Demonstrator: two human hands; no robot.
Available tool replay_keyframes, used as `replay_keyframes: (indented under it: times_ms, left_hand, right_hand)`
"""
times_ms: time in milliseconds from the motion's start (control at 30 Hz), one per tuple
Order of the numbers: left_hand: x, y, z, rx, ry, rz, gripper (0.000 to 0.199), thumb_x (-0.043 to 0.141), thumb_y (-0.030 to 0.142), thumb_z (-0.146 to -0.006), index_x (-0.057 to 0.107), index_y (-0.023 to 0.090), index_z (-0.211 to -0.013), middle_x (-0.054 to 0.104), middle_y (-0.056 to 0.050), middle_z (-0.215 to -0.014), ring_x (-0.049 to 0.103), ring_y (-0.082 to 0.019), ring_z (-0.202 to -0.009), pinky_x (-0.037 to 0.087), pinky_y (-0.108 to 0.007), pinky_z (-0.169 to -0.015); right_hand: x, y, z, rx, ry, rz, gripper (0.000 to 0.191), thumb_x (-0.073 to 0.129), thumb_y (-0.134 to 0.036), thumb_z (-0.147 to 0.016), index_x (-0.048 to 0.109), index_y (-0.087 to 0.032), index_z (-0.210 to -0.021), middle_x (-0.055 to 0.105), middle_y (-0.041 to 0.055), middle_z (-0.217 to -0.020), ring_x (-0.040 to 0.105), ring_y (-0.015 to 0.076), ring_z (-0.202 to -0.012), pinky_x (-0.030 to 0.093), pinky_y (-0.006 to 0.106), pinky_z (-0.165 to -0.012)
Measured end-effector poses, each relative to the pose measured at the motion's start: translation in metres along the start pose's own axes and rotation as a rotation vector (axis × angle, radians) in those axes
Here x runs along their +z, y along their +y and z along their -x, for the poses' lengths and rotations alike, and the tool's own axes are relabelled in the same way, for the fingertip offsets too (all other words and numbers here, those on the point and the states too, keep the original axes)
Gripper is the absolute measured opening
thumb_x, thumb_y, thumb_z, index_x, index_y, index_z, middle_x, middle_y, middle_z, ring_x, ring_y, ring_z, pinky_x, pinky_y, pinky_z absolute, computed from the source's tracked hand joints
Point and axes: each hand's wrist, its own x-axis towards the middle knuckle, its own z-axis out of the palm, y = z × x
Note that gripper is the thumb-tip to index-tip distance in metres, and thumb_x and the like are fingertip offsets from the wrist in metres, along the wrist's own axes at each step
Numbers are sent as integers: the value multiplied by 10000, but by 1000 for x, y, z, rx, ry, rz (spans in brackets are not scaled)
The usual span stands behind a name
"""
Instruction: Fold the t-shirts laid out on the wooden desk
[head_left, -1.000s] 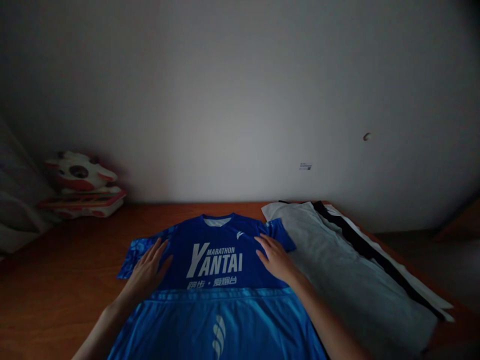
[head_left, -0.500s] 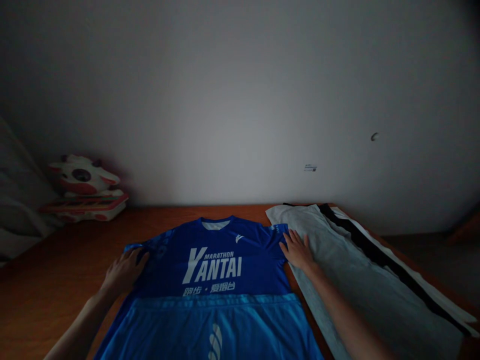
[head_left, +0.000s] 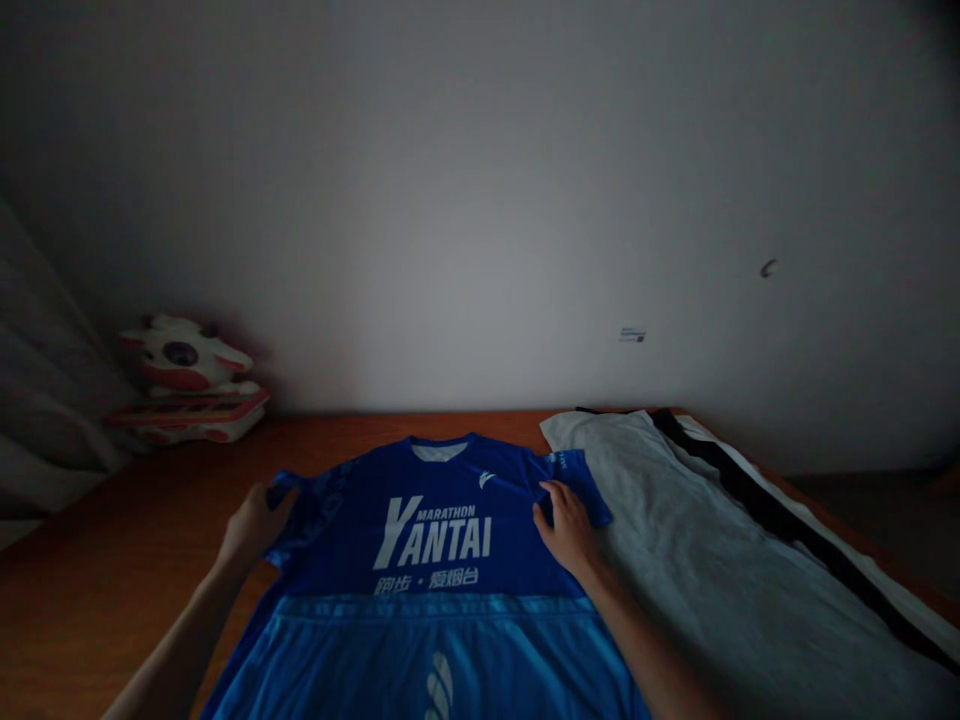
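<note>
A blue T-shirt (head_left: 450, 500) with white "Marathon Yantai" lettering lies spread out, its collar toward the wall and its lower half a lighter blue. At the sleeve on the left, my left hand (head_left: 259, 520) pinches the fabric, and the sleeve's edge is slightly raised. My right hand (head_left: 568, 525) rests near the armpit of the sleeve on the right, fingers apart and curved over the cloth. That sleeve lies spread, its end touching a grey garment (head_left: 675, 540).
The shirt lies on an orange-brown wooden surface (head_left: 97, 570). A cow-shaped toy keyboard (head_left: 191, 385) stands at the back left beside a pale curtain (head_left: 52, 350). Black and white cloth lies along the grey garment's right side. A wall rises behind, with a small label and a hook.
My left hand has gone from lying over the sleeve to gripping it. My right hand has moved left off the sleeve's end toward the armpit, and that sleeve now lies wider. The view has shifted slightly.
</note>
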Motion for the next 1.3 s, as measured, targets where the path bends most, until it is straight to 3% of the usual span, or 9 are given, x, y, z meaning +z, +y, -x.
replay_keyframes:
  times_ms: [100, 200, 300, 600, 767, 900, 1067, 1167, 1300]
  left_hand:
    - [0, 30, 26, 161, -16, 42, 440, 393, 430, -962, 559, 167, -1274, 720, -136, -1217, 703, -279, -1069, 538, -353, -883]
    - [8, 56, 63, 507, -47, -40, 404, 470, 326, -928, 582, 269, -1312, 645, -60, -1394, 591, -271, -1273, 453, -405, -1060]
    - [20, 67, 95, 678, 1, -245, 444, 482, 239, -902, 613, 252, -1325, 614, -99, -1432, 553, -329, -1307, 431, -513, -1068]
    - [30, 33, 111, 556, -18, -198, 457, 500, 262, -815, 666, 217, -1238, 706, -112, -1253, 637, -313, -1152, 474, -463, -993]
    - [27, 23, 111, 534, -22, -191, 510, 541, 307, -765, 651, 213, -1254, 685, -130, -1239, 615, -342, -1115, 472, -482, -927]
    - [28, 20, 110, 521, -22, -133, 494, 531, 267, -760, 659, 192, -1231, 677, -139, -1213, 607, -343, -1096, 470, -483, -913]
    - [29, 14, 107, 532, -13, -71, 347, 514, 249, -785, 705, 237, -1074, 716, -92, -1104, 643, -305, -1019, 478, -451, -878]
    - [31, 13, 107, 548, 53, -48, 268, 509, 246, -809, 717, 266, -978, 738, -62, -1035, 662, -286, -978, 481, -425, -842]
    - [30, 15, 107, 587, 159, 27, 217, 509, 250, -847, 712, 268, -924, 755, -42, -952, 683, -257, -908, 478, -397, -802]
  right_hand:
    - [1, 3, 1, 7, -9, -17, 324, 511, -247, -931, 568, -158, -1238, 650, 159, -1208, 626, 290, -1137, 528, 452, -980]
    - [-1, 1, 0, 8, -21, -15, 293, 524, -231, -914, 595, -173, -1192, 650, 145, -1186, 631, 284, -1119, 529, 438, -973]
    - [-2, -1, 1, 20, -28, -9, 262, 524, -229, -909, 619, -186, -1149, 646, 134, -1175, 630, 277, -1115, 524, 429, -976]
    - [-15, -14, -5, -35, -52, 112, 239, 535, -191, -908, 639, -183, -1122, 644, 132, -1190, 598, 286, -1130, 413, 482, -1049]
    - [-19, -59, -28, -130, -212, 14, 195, 535, -161, -919, 671, -198, -1053, 687, 98, -1107, 615, 258, -1048, 432, 402, -953]
    - [6, -120, -51, 20, -394, -182, 145, 555, -170, -923, 696, -205, -926, 725, 54, -969, 656, 201, -962, 450, 295, -879]
    - [53, -187, -68, 116, -481, -241, 179, 599, -326, -935, 730, -206, -911, 754, 56, -938, 691, 193, -925, 470, 257, -791]
    - [71, -210, -73, 185, -505, -246, 237, 668, -416, -884, 745, -193, -896, 744, 109, -1028, 675, 255, -1028, 471, 308, -838]
    - [81, -219, -79, 256, -531, -301, 148, 726, -346, -829, 736, -199, -820, 753, 101, -1012, 693, 262, -1004, 474, 311, -814]
